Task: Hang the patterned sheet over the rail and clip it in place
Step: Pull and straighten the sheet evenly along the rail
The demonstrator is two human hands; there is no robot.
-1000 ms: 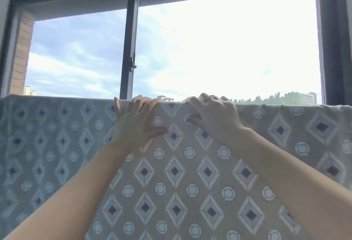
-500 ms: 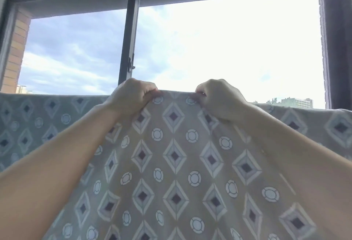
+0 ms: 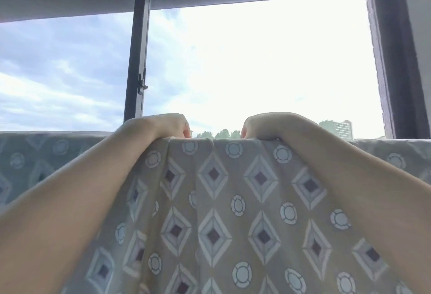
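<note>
Holding the sheet (image 3: 217,200) up by its top edge, left hand (image 3: 163,125) and right hand (image 3: 268,125) both in a tight grip. Rail hidden under it. Could slide off if let go before clipping.

Two bare forearms enter from the lower corners of the view, both uncovered along their whole visible length; no sleeve edge shows. The left hand (image 3: 171,124) and the right hand (image 3: 261,124) are bare, without gloves. Only the backs of the hands and the knuckles face the camera; the fingers are turned away, so any ring cannot be confirmed. Neither wrist carries a watch, strap or band. Both forearms appear smooth and unmarked.
</note>
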